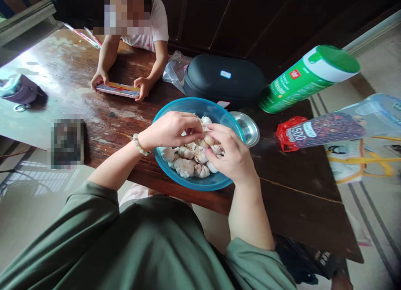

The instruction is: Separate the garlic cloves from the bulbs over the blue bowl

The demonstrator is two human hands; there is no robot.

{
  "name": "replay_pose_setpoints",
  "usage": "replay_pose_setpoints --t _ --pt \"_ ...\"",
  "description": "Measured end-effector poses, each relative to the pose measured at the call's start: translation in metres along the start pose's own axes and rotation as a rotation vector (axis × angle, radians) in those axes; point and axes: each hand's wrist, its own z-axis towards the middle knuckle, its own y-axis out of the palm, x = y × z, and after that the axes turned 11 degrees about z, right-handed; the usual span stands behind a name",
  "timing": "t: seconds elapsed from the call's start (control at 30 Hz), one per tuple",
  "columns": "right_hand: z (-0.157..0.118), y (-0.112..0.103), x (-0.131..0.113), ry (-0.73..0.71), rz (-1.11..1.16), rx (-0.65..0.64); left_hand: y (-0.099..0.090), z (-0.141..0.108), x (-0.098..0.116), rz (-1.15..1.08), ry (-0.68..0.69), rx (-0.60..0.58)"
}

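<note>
A blue plastic bowl stands on the wooden table in front of me, with several garlic bulbs inside. Above them, both hands meet over a piece of garlic. My left hand, with a bead bracelet at the wrist, pinches it from the left, thumb and fingertips closed. From the right, my right hand grips the same garlic between thumb and fingers. The fingers partly cover the held piece, so its full shape is hidden.
Behind the bowl sit a black oval case and a metal dish. To the right stand a green canister and a clear jar. Across the wooden table, another person holds a phone.
</note>
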Motion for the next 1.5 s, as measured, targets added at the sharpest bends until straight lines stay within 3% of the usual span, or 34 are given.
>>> replay_pose_setpoints --t 0.47,0.73,1.5 --pt "0.0012 0.0006 -0.0010 0.022 0.060 0.010 -0.0016 0.0005 0.0028 0.010 -0.066 -0.077" --pt "0.0012 0.0003 -0.0016 0.022 0.050 0.010 -0.0015 0.0003 0.0009 0.026 -0.016 -0.059" --pt "0.0012 0.0012 -0.0014 0.044 0.025 0.048 -0.0004 -0.0012 0.0036 0.119 -0.035 -0.064"
